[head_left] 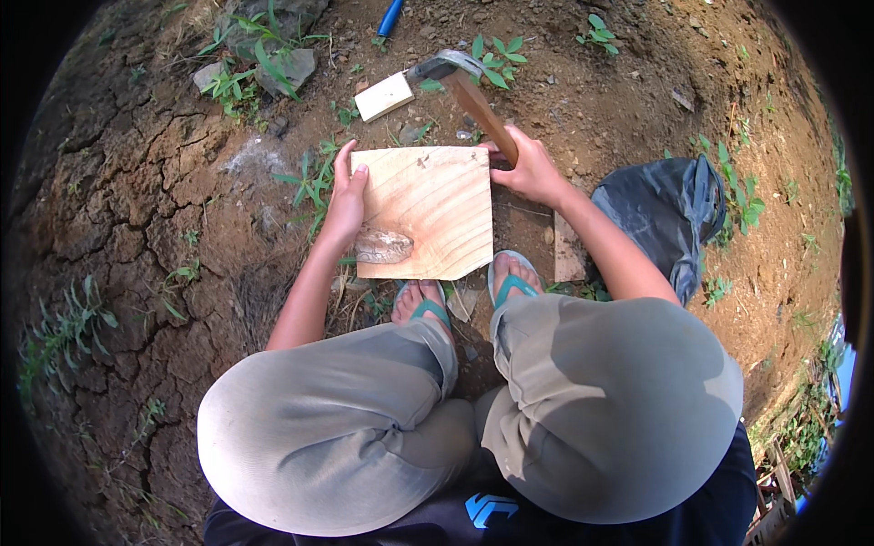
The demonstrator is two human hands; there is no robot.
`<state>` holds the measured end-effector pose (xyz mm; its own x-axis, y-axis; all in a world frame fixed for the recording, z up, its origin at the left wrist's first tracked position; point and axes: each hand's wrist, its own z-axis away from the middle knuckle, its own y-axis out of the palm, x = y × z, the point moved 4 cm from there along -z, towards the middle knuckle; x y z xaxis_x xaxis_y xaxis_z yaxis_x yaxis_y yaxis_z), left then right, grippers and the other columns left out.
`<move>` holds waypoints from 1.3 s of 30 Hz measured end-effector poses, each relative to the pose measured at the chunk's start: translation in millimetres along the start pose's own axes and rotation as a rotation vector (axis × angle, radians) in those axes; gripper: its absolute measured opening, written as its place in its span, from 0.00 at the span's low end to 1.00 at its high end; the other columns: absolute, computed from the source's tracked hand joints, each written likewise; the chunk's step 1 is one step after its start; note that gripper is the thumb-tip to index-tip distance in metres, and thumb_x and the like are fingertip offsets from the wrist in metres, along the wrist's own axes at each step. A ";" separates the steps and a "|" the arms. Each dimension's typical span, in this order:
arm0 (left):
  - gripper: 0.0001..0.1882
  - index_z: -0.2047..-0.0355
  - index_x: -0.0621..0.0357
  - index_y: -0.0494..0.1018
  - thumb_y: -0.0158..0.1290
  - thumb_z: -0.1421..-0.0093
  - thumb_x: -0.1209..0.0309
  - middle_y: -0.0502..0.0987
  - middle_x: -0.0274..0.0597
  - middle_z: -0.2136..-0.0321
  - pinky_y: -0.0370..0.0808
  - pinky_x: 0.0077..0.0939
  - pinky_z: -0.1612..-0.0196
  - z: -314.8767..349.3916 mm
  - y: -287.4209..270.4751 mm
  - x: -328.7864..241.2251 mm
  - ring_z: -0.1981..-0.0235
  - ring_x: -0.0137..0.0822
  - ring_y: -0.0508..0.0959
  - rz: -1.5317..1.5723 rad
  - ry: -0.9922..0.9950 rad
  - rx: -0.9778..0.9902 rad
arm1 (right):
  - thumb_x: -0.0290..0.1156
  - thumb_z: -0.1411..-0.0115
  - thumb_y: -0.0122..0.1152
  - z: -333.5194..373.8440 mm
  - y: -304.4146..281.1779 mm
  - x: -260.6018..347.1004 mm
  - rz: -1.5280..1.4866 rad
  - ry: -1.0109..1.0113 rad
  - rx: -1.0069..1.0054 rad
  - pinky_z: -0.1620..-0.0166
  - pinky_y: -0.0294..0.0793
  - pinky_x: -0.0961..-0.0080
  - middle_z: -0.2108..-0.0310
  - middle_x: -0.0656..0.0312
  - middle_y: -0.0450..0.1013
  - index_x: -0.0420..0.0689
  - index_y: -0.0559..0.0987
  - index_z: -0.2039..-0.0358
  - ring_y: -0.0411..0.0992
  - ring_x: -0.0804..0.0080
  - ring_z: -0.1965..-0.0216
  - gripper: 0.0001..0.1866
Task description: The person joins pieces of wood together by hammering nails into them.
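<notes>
A pale wooden board [437,200] with curved grain and a rough brown knot [382,246] is held up over my feet. My left hand [346,200] grips its left edge, thumb on the face and fingers behind. At the board's upper right edge, my right hand [533,173] is closed around the wooden handle of a hammer [478,107] and also touches the board. The hammer's metal head points away from me, beside a small pale wood block [383,96] on the ground. Some of my fingers are hidden behind the board and handle.
A black plastic bag [660,214] lies on the soil to the right, near a flat wood piece [569,247]. A blue-handled tool [389,18] lies at the far side. Stones [287,71] and weeds stand far left; cracked earth [118,209] spreads leftward.
</notes>
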<state>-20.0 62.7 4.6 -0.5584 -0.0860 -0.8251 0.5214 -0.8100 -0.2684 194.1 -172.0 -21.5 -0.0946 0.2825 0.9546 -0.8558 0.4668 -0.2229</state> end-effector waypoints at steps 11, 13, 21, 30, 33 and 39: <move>0.24 0.31 0.52 0.55 0.40 0.24 0.62 0.66 0.52 0.37 0.59 0.35 0.33 2.8 -3.0 12.1 0.36 0.41 0.66 0.027 -0.011 0.010 | 0.39 0.34 0.66 59.3 -31.3 82.1 0.219 0.183 -0.153 0.63 0.77 0.62 0.67 0.49 0.80 0.41 0.74 0.51 0.81 0.55 0.67 0.19; 0.25 0.31 0.53 0.55 0.40 0.24 0.61 0.66 0.52 0.36 0.59 0.35 0.33 3.5 -1.6 12.8 0.35 0.42 0.65 0.045 -0.031 0.005 | 0.41 0.31 0.62 80.9 -39.7 104.1 0.359 0.264 -0.121 0.66 0.74 0.60 0.71 0.46 0.78 0.41 0.74 0.52 0.79 0.52 0.70 0.17; 0.27 0.31 0.56 0.55 0.40 0.24 0.58 0.65 0.52 0.35 0.58 0.35 0.32 -0.9 0.3 11.7 0.34 0.42 0.65 -0.002 0.039 -0.009 | 0.44 0.25 0.50 144.2 -34.0 110.8 0.376 0.302 -0.119 0.66 0.71 0.54 0.73 0.39 0.74 0.40 0.74 0.53 0.74 0.32 0.66 0.18; 0.27 0.30 0.56 0.55 0.40 0.24 0.58 0.66 0.51 0.35 0.59 0.36 0.33 -0.4 2.6 9.7 0.34 0.43 0.65 -0.008 0.014 -0.026 | 0.44 0.25 0.50 146.9 -25.4 100.2 0.436 0.281 -0.133 0.65 0.72 0.54 0.73 0.39 0.75 0.40 0.74 0.51 0.75 0.34 0.66 0.18; 0.27 0.31 0.57 0.56 0.40 0.24 0.59 0.66 0.54 0.35 0.60 0.37 0.33 0.3 2.2 9.6 0.34 0.46 0.67 -0.012 0.023 -0.033 | 0.42 0.25 0.51 147.0 -28.1 110.8 0.457 0.228 -0.174 0.67 0.73 0.55 0.74 0.41 0.75 0.40 0.74 0.51 0.77 0.37 0.68 0.17; 0.26 0.32 0.58 0.57 0.41 0.25 0.59 0.67 0.54 0.36 0.61 0.37 0.33 0.6 5.3 8.5 0.35 0.45 0.68 -0.010 0.004 -0.036 | 0.39 0.26 0.53 156.8 -24.4 112.0 0.426 -0.019 -0.307 0.71 0.73 0.53 0.78 0.44 0.74 0.43 0.72 0.51 0.77 0.37 0.72 0.13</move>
<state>-22.4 57.3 -3.5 -0.5607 -0.0758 -0.8245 0.5391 -0.7893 -0.2940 124.6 -283.2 121.9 -0.4132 0.4872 0.7693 -0.5511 0.5388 -0.6372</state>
